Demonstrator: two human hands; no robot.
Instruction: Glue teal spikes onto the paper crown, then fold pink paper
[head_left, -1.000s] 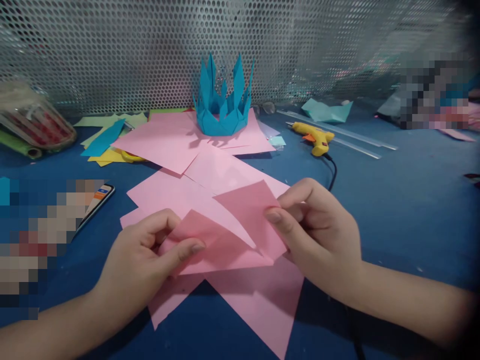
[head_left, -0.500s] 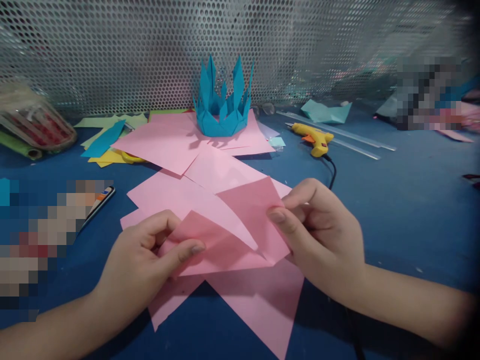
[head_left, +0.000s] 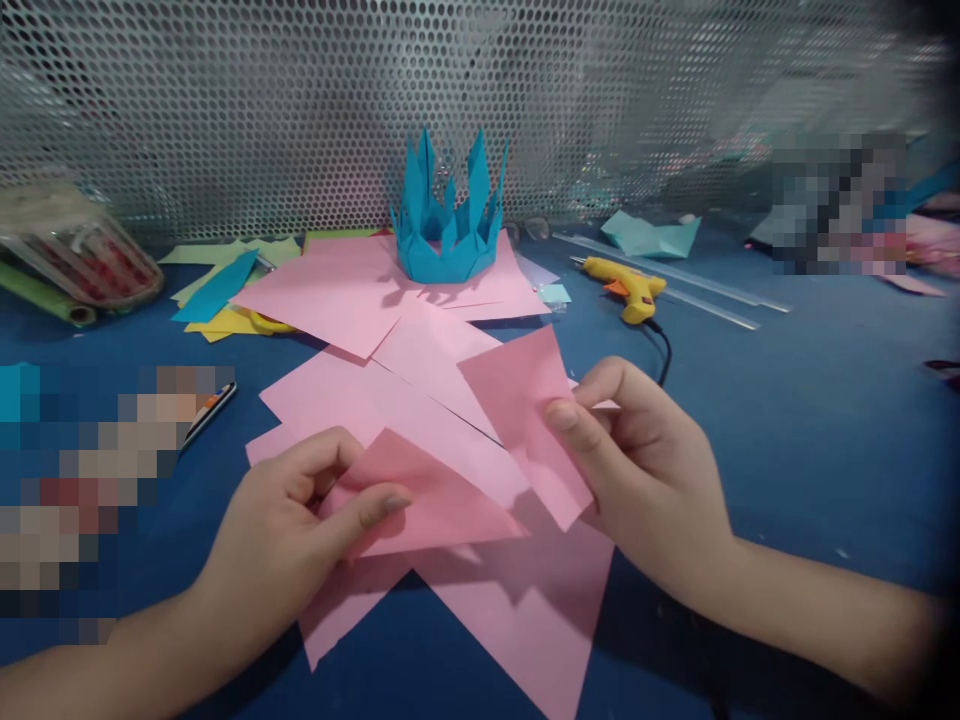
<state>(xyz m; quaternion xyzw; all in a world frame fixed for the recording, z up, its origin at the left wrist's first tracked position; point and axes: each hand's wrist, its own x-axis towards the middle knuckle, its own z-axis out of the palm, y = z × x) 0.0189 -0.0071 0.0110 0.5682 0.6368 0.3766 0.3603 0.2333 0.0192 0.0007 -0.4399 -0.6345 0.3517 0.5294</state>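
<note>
My left hand [head_left: 289, 530] pinches a pink paper triangle [head_left: 427, 500] between thumb and fingers, low over the blue table [head_left: 795, 430]. In my right hand [head_left: 637, 460] is a second, roughly square pink piece [head_left: 521, 415], gripped at its right edge and tilted up. The two pieces look apart, with a narrow gap between them. Under both hands lie several larger pink sheets [head_left: 517, 610]. The lower part of my right palm is hidden behind the paper.
A blue folded paper crown [head_left: 446, 225] stands on pink sheets [head_left: 337, 295] by a perforated metal screen [head_left: 262, 100]. Right of it lie a yellow glue gun [head_left: 626, 285] with its cord, clear glue sticks [head_left: 705, 290] and teal paper [head_left: 649, 235]. At left are coloured scraps [head_left: 217, 295], a plastic pack [head_left: 75, 255] and a phone [head_left: 210, 405].
My right hand has drawn its pink piece up and to the right, off the triangle it overlapped before. My left hand has barely moved. The view has shifted down slightly.
</note>
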